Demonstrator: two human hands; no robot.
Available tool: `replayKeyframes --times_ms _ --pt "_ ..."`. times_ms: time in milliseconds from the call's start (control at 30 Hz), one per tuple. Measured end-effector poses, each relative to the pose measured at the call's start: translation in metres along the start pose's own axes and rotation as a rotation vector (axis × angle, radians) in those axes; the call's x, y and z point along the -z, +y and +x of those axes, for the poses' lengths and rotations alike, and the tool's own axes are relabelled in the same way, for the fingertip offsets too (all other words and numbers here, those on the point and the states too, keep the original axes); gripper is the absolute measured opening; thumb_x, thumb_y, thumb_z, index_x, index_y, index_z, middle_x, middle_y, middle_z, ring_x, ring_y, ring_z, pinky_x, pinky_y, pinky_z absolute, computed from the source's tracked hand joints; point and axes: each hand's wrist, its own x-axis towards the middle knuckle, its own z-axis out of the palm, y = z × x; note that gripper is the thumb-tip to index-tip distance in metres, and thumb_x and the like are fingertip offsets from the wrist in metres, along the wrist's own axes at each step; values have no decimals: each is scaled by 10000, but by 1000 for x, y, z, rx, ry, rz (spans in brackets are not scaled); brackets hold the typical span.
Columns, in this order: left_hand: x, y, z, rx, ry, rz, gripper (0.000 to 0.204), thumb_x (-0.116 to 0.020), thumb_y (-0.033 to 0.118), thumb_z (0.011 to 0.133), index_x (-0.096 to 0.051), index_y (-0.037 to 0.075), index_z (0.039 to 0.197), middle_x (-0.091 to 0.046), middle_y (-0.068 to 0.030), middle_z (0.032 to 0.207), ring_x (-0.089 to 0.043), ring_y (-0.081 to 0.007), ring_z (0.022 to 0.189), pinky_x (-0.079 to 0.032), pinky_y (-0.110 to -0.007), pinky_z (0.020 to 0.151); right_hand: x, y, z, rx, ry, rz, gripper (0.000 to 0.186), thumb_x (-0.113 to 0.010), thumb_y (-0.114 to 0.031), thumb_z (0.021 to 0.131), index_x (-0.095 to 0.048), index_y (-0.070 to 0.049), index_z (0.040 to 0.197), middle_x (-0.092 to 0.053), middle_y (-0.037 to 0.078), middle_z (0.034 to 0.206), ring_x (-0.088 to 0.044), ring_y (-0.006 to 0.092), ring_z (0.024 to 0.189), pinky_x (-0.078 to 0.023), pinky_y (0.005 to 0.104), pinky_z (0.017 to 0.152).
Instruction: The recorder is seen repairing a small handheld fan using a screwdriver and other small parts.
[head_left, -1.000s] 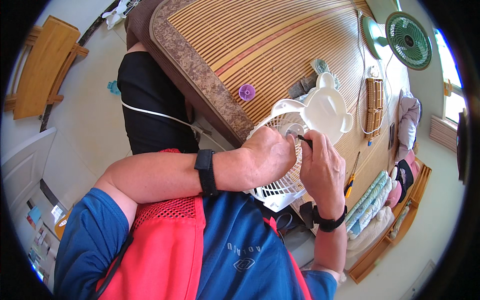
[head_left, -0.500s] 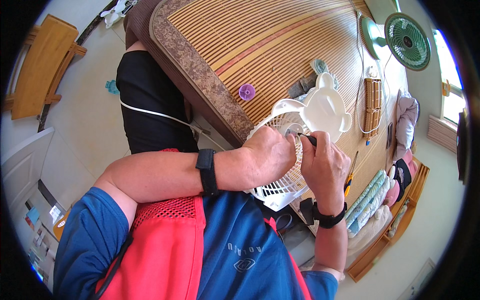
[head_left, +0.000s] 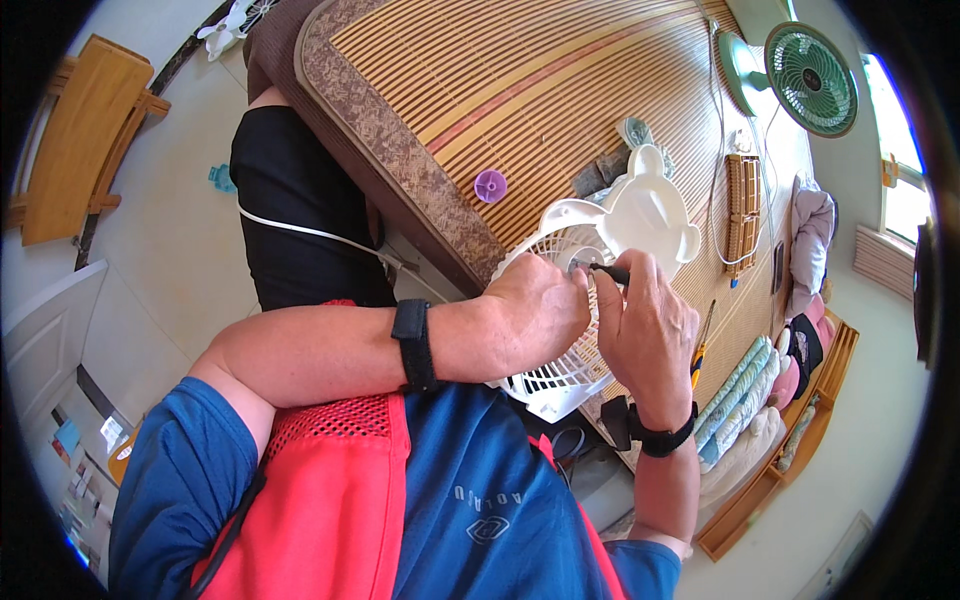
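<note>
A wide bamboo mat (head_left: 560, 90) with a brown patterned border covers the bed and fills the upper middle of the view. On its near edge stands a white table fan (head_left: 590, 300), tilted, with its flat white base (head_left: 650, 210) turned up and away and its round grille (head_left: 560, 375) toward the person. Both forearms come in from below and meet over the grille. The left hand (head_left: 535, 310) is curled closed on the upper part of the grille and grips it, with a black band on the wrist. The right hand (head_left: 645, 335) is closed around a thin dark tool (head_left: 608, 270), whose tip points at the hub of the fan. Beside the right hand lies a yellow-handled screwdriver (head_left: 700, 345) on the mat. A small purple cap (head_left: 490, 185) rests on the mat, near the fan but apart from it. A green fan (head_left: 810, 65) stands far at the upper right.
</note>
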Motion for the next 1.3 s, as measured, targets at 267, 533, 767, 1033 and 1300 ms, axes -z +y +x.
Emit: replayKeyframes --times_ms 267,533,767,1033,1300 --pt "5 -1 3 -16 -110 -10 388 -707 211 1013 -770 -54 1290 -847 -167 882 -865 -328 833 -671 -464 700 3 1 1 -7 -85 -44 349 -808 -341 1083 -653 -62 941 -705 145 804 -745 377 742 -560 504 656" --pt "5 -1 1 -16 -63 1 403 -682 199 1034 -763 -67 1326 -852 -175 908 -867 -326 852 -673 -464 714 2 4 -2 22 -38 -87 369 -795 -354 1098 -641 -64 929 -686 133 805 -742 370 731 -558 498 632" --pt "1 -2 1 -10 -47 0 386 -692 195 1024 -759 -68 1299 -852 -164 900 -864 -321 835 -672 -461 703 -4 1 -1 8 63 6 350 -786 -361 1101 -644 -61 989 -723 151 890 -758 378 785 -569 498 660" --pt "-3 0 -1 -21 -5 22 480 -690 193 1024 -737 -105 1397 -847 -155 862 -863 -323 803 -671 -461 683 -9 4 3 -5 129 51 345 -813 -342 1076 -651 -64 955 -741 157 841 -767 386 752 -578 503 651" --pt "0 -3 1 2 -58 -23 462 -698 194 1019 -743 -104 1369 -843 -153 846 -862 -324 798 -669 -461 673 8 -8 7 -33 -75 -60 295 -771 -309 1094 -656 -54 1000 -750 167 902 -780 394 822 -591 511 695"
